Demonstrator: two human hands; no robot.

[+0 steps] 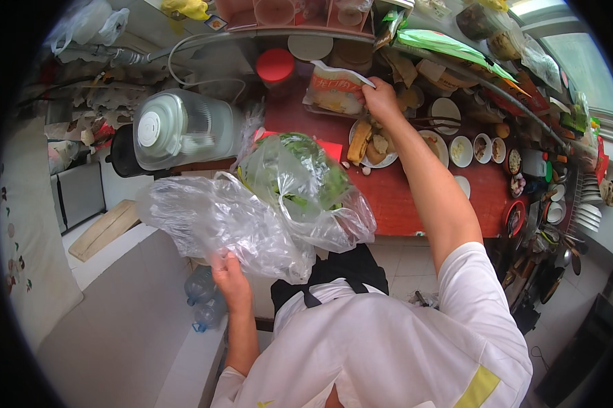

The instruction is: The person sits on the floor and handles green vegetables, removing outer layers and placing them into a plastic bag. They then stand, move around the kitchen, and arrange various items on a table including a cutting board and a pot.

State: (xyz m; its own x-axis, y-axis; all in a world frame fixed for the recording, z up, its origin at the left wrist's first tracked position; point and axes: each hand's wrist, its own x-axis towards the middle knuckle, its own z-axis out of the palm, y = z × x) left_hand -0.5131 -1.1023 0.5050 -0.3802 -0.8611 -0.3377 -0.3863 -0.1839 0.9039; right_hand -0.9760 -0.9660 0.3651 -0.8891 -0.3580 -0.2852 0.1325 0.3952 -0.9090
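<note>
My left hand (232, 283) grips the edge of a crumpled clear plastic bag (219, 214) in front of my body. Against it lies a clear bag of leafy green vegetables (306, 168), overlapping the near edge of the red table (388, 209). At the far side of the table, my right hand (383, 102) pinches the right corner of a printed plastic food packet (332, 89) that bears writing. Below that arm is a plate (372, 145) with browned pieces of food. Whether the crumpled bag holds anything is hard to tell.
A lidded clear plastic container (184, 130) stands at the left. Several small white bowls (461, 151) of ingredients line the right side. A red-lidded jar (274, 66) sits at the back, under a metal rail (306, 34). Large plastic bottles (202, 285) stand on the floor.
</note>
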